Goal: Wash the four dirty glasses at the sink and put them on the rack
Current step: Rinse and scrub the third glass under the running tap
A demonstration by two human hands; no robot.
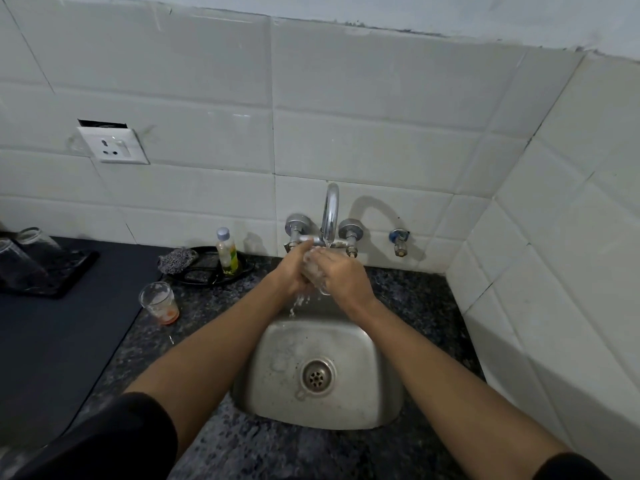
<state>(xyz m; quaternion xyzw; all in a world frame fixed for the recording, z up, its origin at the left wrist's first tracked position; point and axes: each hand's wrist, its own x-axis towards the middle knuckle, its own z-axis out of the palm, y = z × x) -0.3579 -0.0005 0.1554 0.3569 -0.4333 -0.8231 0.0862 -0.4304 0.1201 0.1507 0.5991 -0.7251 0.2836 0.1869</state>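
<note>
- Clear soapy drinking glass held under the curved chrome tap, above the back edge of the small steel sink; water runs onto it and drips into the basin.
- Left hand grips the glass from the left side, fingers curled round it.
- Right hand grips the same glass from the right, fingers wrapped over its top; glass mostly hidden between both hands.
- Dirty clear glass with orange residue at the bottom stands upright on the speckled dark granite counter, left of the sink, near the edge of the dark mat.
- Black drying rack tray at the counter's far left edge, on the mat; two clear glasses stand upside down on it, partly cut by the frame.
- Black oval dish at the counter's back edge, left of the tap, carries a small clear soap bottle with pale cap and a grey scrubber.
- White wall socket on the tiled wall above.
</note>
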